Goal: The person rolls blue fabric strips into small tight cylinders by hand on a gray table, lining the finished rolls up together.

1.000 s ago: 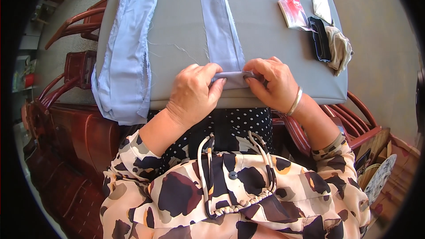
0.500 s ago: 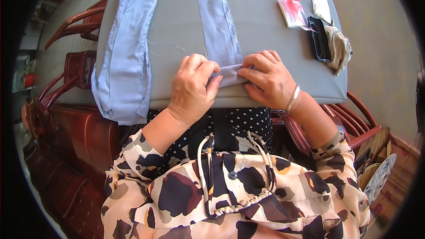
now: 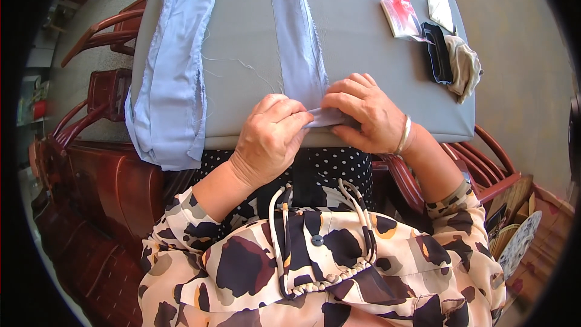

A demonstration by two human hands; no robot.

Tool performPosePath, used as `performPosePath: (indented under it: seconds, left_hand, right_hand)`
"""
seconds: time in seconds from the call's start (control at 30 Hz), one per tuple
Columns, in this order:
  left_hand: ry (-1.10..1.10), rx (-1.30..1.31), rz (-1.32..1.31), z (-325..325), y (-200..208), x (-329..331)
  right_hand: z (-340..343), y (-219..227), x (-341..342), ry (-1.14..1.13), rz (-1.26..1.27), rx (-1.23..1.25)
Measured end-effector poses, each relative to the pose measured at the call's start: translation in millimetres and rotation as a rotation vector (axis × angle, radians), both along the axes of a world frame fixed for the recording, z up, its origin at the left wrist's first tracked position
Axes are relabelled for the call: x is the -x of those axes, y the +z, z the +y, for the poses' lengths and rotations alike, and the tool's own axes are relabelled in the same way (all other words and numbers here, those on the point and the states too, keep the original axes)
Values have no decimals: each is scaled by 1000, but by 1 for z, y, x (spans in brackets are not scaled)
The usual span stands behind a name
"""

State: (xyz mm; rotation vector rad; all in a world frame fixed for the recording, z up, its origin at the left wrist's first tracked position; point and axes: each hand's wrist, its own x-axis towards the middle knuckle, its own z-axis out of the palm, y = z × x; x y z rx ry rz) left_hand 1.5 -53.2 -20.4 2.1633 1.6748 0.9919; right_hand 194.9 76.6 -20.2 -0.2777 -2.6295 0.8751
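Left hand (image 3: 271, 135), right hand (image 3: 368, 115) pinching blue strip (image 3: 301, 48); frayed cloth (image 3: 173, 79) left, red-white packet (image 3: 401, 17) right

Cloth with rough, frayed edges forms the strip (image 3: 299, 48) at twelve o'clock and the bundle (image 3: 172, 72) at ten; the tabletop (image 3: 242, 42) looks smooth and dull, the chair (image 3: 124, 184) at nine glossy wood, the bracelet (image 3: 405, 135) shiny metal, the packet (image 3: 400, 17) at one glossy plastic.
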Motion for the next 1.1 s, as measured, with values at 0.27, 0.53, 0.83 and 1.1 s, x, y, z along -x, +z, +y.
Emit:
performPosePath:
  seconds: [0.27, 0.53, 0.83, 1.1]
  left_hand:
    - [-2, 35, -9, -3, 6, 9]
    - [-12, 43, -90, -3, 5, 9]
    - [-93, 86, 6, 0, 13, 11]
    - [-83, 206, -137, 12, 13, 16]
  right_hand:
    - [1, -2, -3, -4, -26, -55]
    - [-2, -5, 3, -78, -37, -81]
    - [3, -12, -2, -74, 39, -202]
    - [6, -6, -7, -42, -15, -124]
